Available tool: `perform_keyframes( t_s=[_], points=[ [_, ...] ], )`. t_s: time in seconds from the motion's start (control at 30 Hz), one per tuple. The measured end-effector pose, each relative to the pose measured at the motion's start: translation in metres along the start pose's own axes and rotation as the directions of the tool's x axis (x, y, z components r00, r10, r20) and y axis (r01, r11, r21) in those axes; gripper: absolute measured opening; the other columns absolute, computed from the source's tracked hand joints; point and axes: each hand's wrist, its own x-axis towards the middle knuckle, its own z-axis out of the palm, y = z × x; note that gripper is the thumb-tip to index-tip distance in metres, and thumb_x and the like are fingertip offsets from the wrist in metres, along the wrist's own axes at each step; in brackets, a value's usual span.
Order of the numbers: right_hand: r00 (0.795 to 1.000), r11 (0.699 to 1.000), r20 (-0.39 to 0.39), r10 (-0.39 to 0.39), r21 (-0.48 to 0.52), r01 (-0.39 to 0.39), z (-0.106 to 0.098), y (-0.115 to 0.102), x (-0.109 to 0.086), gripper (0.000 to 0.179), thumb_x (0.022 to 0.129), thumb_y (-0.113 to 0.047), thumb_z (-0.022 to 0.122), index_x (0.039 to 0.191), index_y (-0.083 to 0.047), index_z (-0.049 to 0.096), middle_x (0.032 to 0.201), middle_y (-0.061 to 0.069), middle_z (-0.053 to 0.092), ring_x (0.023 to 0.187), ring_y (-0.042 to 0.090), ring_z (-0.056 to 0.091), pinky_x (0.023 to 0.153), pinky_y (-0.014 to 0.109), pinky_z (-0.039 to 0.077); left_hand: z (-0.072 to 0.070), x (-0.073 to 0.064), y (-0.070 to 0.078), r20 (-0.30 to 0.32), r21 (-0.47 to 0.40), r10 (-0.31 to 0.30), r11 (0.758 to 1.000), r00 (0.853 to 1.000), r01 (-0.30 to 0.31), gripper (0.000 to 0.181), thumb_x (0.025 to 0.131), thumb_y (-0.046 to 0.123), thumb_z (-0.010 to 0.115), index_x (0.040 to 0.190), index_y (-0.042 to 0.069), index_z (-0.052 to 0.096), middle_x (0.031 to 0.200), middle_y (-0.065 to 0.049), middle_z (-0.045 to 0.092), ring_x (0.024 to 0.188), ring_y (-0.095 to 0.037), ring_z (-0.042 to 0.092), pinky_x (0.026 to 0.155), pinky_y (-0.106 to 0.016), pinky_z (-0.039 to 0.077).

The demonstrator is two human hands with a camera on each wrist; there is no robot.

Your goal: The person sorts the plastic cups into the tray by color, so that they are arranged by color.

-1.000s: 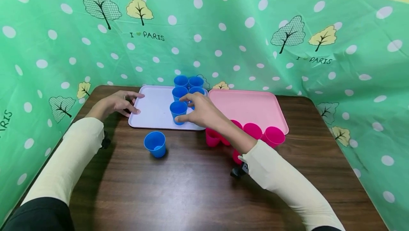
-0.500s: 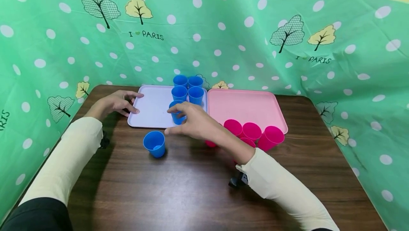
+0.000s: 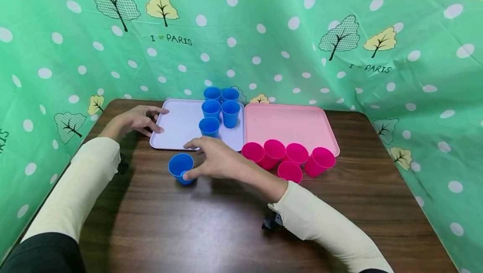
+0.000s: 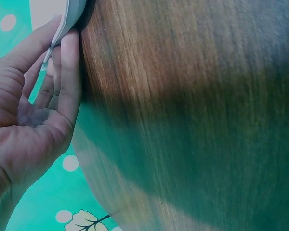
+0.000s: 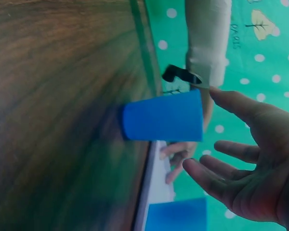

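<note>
— How is the right hand (image 3: 216, 159)?
— It is wide, at the blue cup (image 3: 178, 168); whether it touches, I cannot tell. This cup stands on the desk (image 3: 211, 235), before the near edge of the lavender tray (image 3: 181, 124).
— And the left hand (image 3: 133, 120)?
— With fingers spread, it touches this tray's left edge. Five more blue cups (image 3: 230, 116) stand toward the right edge. Pink cups (image 3: 319, 165) are by the near edge of the pink tray (image 3: 286, 124).

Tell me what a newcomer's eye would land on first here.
Probably the bright pink cups, clustered by the near edge of the pink tray. Next, likely the lone blue cup on the dark wooden table, in front of the lavender tray, with the right hand beside it. Behind everything, the white-dotted green backdrop with printed trees stands out.
</note>
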Motion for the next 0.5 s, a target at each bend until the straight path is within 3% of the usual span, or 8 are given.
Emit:
perform_keyframes(
  t_s=[0.23,0.5],
  points=[
    [0.996,0.996,0.034,0.079,-0.045,-0.077,0.019,-0.003,0.005,0.084,0.092,-0.042,0.095,0.163,-0.017,0.057,0.156,0.007,0.068,0.145,0.028,0.065,0.113,0.043,0.064,0.000,0.000,-0.002,0.003,-0.009,-0.002,1.000,1.000,0.002,0.090,0.098,0.004,0.087,0.175,0.009,0.041,0.138,-0.022,0.042,0.109,-0.029,0.063,0.087,-0.042,0.072],
    [0.996,0.996,0.026,0.084,-0.020,-0.084,0.022,-0.002,0.008,0.079,0.095,-0.040,0.093,0.161,-0.017,0.058,0.153,0.006,0.070,0.143,0.028,0.066,0.111,0.042,0.065,-0.002,0.003,-0.005,0.002,-0.013,0.005,1.000,1.000,-0.005,0.091,0.096,0.005,0.089,0.174,0.010,0.043,0.136,-0.020,0.044,0.108,-0.029,0.064,0.087,-0.042,0.072]
  ],
)
